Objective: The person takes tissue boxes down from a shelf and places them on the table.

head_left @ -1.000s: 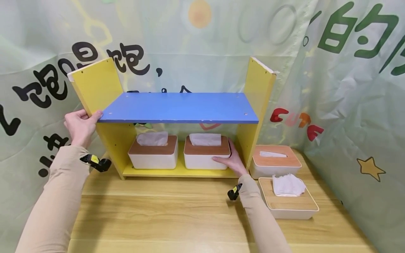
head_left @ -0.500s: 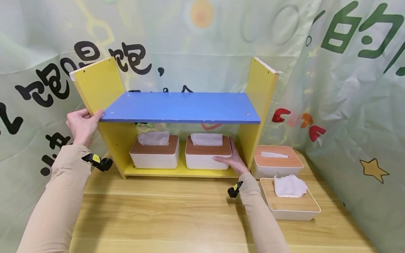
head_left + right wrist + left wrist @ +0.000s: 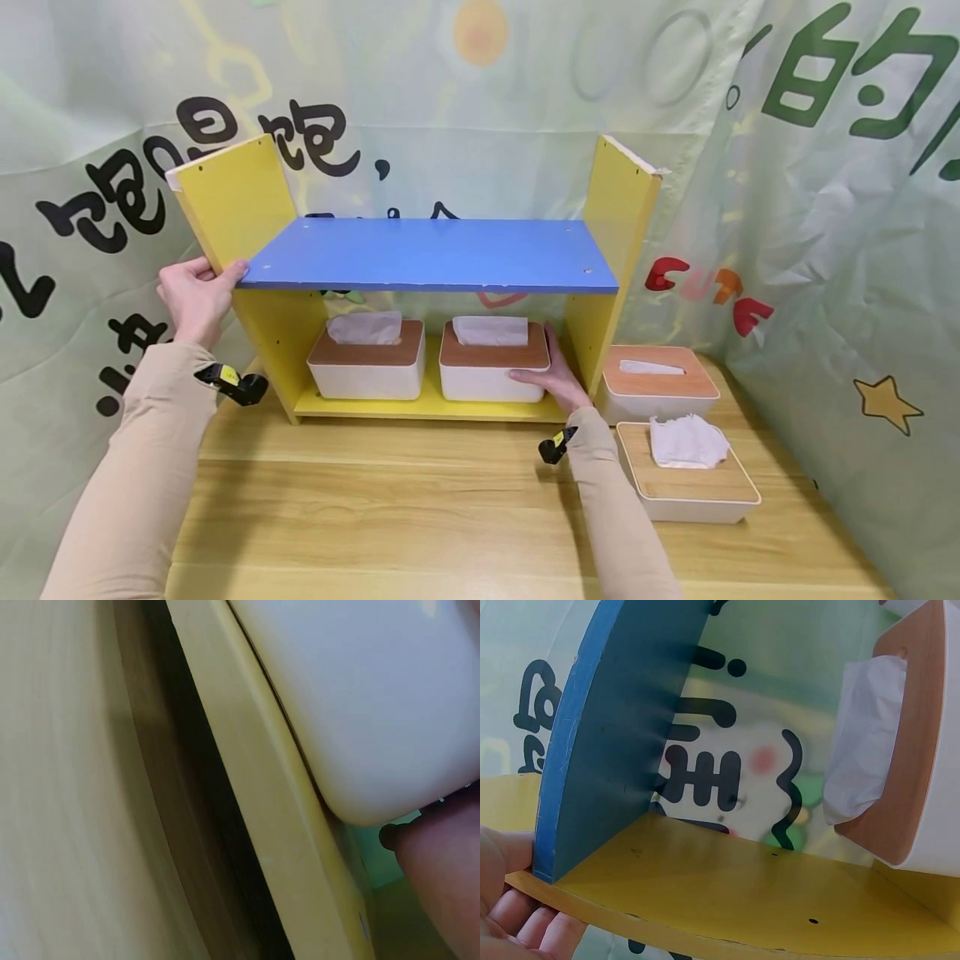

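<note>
My left hand grips the left yellow side panel of a small shelf unit, thumb beside the end of its blue board; in the left wrist view the fingers curl round the panel's edge. My right hand holds the right-hand tissue box at its right end, thumb on the white front, other fingers along the side and partly hidden. That box stands on the yellow bottom board, its white corner close up in the right wrist view. Left of it stands another wood-lidded tissue box, apart from it.
Outside the shelf, on the wooden table, a tissue box stands close to the right side panel. Nearer the front is another tissue box, beside my right forearm. A printed cloth backdrop hangs behind and along the sides.
</note>
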Demonstrator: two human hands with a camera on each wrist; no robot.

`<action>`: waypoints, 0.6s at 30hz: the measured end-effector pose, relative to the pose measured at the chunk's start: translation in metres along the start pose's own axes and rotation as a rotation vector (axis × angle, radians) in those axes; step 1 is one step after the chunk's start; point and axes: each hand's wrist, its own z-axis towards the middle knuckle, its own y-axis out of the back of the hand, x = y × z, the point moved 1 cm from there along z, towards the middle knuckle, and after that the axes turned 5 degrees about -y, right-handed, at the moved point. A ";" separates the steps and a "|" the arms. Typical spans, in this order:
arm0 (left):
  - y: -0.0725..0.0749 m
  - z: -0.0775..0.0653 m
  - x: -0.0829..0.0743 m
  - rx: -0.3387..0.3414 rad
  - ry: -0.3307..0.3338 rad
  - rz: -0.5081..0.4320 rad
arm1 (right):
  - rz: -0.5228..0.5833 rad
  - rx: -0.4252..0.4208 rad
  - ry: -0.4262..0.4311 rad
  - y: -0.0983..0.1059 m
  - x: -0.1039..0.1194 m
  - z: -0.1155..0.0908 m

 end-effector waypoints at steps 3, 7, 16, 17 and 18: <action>0.000 0.000 0.000 -0.006 0.002 0.007 | 0.005 0.003 -0.006 -0.001 0.000 0.001; 0.001 0.001 -0.001 -0.013 0.005 0.023 | 0.017 -0.007 -0.004 -0.002 0.000 0.002; 0.002 0.001 -0.001 -0.003 -0.022 0.014 | 0.019 -0.023 -0.003 -0.003 -0.002 0.002; 0.002 0.001 -0.001 -0.002 -0.023 0.015 | 0.020 -0.024 -0.002 -0.003 -0.001 0.002; 0.002 0.001 -0.001 -0.002 -0.022 0.018 | 0.019 -0.026 -0.001 -0.003 -0.001 0.002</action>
